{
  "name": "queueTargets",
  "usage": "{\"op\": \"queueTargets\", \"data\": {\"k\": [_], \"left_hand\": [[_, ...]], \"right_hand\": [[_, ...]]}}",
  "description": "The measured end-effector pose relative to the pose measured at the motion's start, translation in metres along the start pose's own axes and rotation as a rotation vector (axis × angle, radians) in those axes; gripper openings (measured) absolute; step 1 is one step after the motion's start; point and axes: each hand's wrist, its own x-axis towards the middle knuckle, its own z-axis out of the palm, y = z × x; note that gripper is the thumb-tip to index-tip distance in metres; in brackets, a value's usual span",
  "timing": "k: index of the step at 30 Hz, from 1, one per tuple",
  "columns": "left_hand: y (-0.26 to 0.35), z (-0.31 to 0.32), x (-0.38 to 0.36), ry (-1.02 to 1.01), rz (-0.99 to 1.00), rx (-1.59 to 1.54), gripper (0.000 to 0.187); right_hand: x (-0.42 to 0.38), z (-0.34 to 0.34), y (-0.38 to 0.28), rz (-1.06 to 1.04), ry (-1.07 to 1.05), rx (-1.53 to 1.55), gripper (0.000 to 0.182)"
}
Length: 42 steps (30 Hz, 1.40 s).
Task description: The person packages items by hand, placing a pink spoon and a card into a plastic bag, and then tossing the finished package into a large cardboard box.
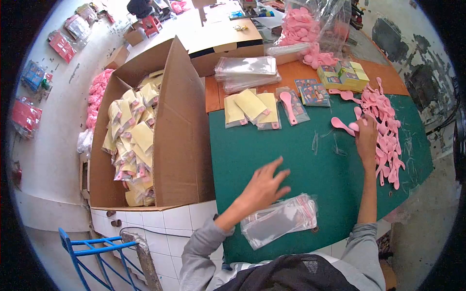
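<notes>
My left hand (264, 183) hovers with spread fingers over the green mat, just above a stack of clear plastic bags (279, 225). It holds nothing. Over at the right, my right hand (366, 133) has its fingers closed on a pink spoon (354, 126) at the edge of a pile of pink spoons (388, 145). Another loose spoon (342, 125) lies just left of these fingers. Further left, a packed bag (292, 106) shows a spoon over a printed card. Beside it lie several packets with cream backs (252, 104).
A tall cardboard box (184, 131) filled with packets stands left of the table (242, 160). Along the back are more clear bags (247, 68), printed cards (313, 92), stacked card bundles (344, 76) and a big bag of spoons (301, 26). A blue metal frame (97, 247) is at lower left.
</notes>
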Motion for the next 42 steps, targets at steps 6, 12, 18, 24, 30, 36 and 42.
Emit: {"op": "queueTargets", "data": {"k": [6, 12, 18, 24, 30, 36, 42], "left_hand": [[0.037, 0.011, -0.040, -0.058, -0.078, -0.105, 0.040], [0.058, 0.020, -0.040, -0.150, -0.144, -0.033, 0.048], [0.048, 0.022, -0.058, -0.045, -0.137, -0.126, 0.043], [0.041, 0.028, -0.060, 0.057, -0.105, -0.197, 0.028], [0.044, 0.013, -0.065, 0.031, -0.146, -0.193, 0.016], [0.046, 0.015, -0.064, 0.198, -0.114, -0.162, 0.020], [0.051, 0.008, -0.063, 0.118, -0.448, -0.499, 0.018]], "right_hand": [[0.009, -0.026, -0.063, 0.208, -0.416, 0.706, 0.026], [-0.024, 0.025, -0.125, -0.198, -0.424, 0.289, 0.037], [-0.059, 0.026, -0.049, 0.231, -0.522, 0.118, 0.040], [-0.070, 0.000, 0.087, 0.445, -0.676, 0.345, 0.038], [-0.024, -0.073, 0.152, 0.444, -0.421, 1.100, 0.039], [0.017, -0.067, 0.184, 0.738, -0.620, -0.196, 0.039], [-0.005, -0.103, 0.028, 0.289, -0.507, 0.517, 0.029]]}}
